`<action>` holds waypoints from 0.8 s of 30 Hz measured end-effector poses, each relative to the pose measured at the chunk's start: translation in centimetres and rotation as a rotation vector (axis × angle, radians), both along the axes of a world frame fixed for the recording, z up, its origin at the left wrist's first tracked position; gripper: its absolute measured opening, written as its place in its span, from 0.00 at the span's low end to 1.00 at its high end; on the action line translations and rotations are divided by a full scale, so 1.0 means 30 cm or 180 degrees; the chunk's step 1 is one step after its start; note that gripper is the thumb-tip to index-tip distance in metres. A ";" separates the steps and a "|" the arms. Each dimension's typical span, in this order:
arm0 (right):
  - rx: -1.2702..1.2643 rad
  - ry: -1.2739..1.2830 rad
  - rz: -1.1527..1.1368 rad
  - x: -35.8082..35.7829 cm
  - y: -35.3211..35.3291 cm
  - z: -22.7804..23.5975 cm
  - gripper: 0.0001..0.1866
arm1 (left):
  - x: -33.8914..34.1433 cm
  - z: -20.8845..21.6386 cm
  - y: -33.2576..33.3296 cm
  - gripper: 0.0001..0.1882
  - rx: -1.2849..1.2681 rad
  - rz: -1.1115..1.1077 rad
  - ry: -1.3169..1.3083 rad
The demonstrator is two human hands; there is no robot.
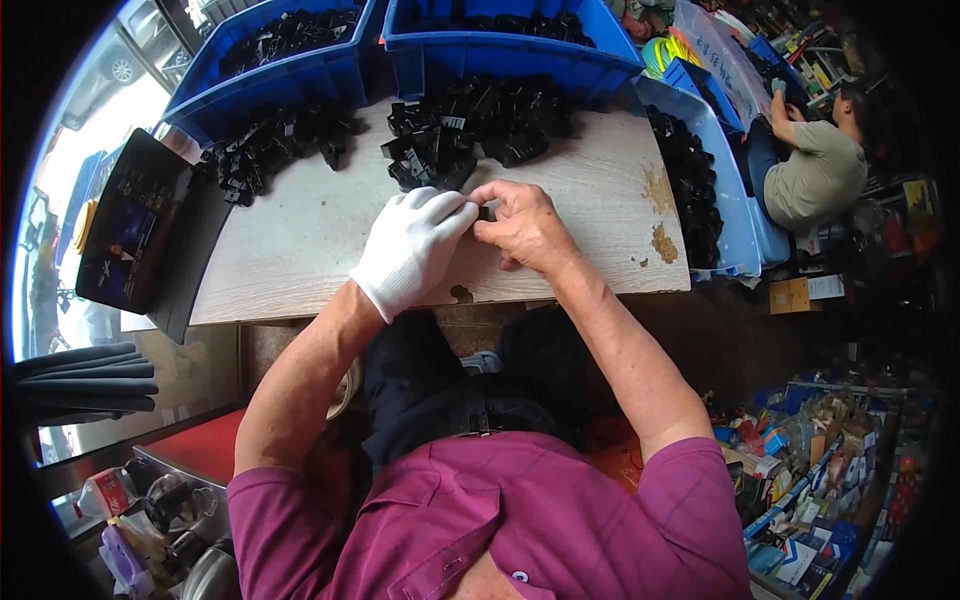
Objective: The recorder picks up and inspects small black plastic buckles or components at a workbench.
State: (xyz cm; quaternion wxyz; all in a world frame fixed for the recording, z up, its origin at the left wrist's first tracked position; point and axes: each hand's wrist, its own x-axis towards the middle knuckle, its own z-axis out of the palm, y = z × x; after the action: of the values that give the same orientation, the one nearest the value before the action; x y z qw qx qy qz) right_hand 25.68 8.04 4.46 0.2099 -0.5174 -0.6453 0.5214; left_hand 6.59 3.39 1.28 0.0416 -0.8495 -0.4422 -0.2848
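Note:
My left hand (415, 240), in a white knitted glove, and my bare right hand (525, 225) meet over the front part of the pale wooden table (290, 250). Pinched between their fingertips is a small black part (484, 213). Most of it is covered by the fingers, so its full shape cannot be made out. Just beyond my hands lies a heap of black plastic parts (435, 145). A second heap of black parts (275, 150) spreads over the table's back left.
Two blue bins, one left (270, 98) and one right (510, 65), hold black parts along the back. A light blue bin (738, 205) of black parts stands right. A lit screen (130, 230) leans at the left. Another person (815, 165) sits at the far right.

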 end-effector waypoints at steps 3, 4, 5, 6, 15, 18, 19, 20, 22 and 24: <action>-0.0005 0.0010 -0.0065 0.007 -0.005 0.006 0.17 | 0.014 0.021 -0.008 0.21 -0.0105 -0.0030 -0.0164; -0.0024 0.0033 -0.0079 0.015 0.002 -0.007 0.18 | 0.015 0.022 -0.004 0.20 -0.0078 -0.0058 -0.0177; -0.0041 0.0056 -0.0090 0.021 0.010 -0.015 0.18 | 0.014 -0.002 0.009 0.20 0.0025 -0.0082 -0.0244; -0.0116 0.0032 -0.0091 0.016 0.009 -0.010 0.18 | 0.015 -0.013 0.007 0.16 0.0025 -0.0079 -0.0333; -0.0051 0.0388 -0.0227 0.033 -0.012 -0.036 0.16 | -0.191 0.002 0.019 0.15 0.0473 0.1848 -0.1181; -0.0068 0.0533 -0.0268 0.040 -0.010 -0.037 0.16 | -0.297 0.006 0.073 0.18 0.0481 0.2166 -0.0540; -0.0068 0.0548 -0.0274 0.044 -0.010 -0.036 0.17 | -0.331 -0.009 0.088 0.19 0.0366 0.2108 -0.0303; -0.0043 0.0541 -0.0303 0.043 -0.010 -0.034 0.17 | -0.364 -0.023 0.097 0.19 0.0346 0.2117 -0.0064; -0.0155 0.0654 -0.0391 0.039 -0.014 -0.034 0.22 | -0.397 -0.040 0.103 0.17 0.0457 0.2048 0.0202; -0.0211 0.0710 -0.0407 0.056 -0.011 -0.030 0.23 | -0.398 -0.042 0.097 0.17 0.0750 0.1898 0.0150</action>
State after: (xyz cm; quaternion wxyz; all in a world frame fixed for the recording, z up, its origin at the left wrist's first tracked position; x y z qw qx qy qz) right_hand 27.37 7.72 3.55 0.2960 -0.5030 -0.5660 0.5822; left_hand -5.35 6.29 0.03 0.2315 -0.6782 -0.6345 -0.2895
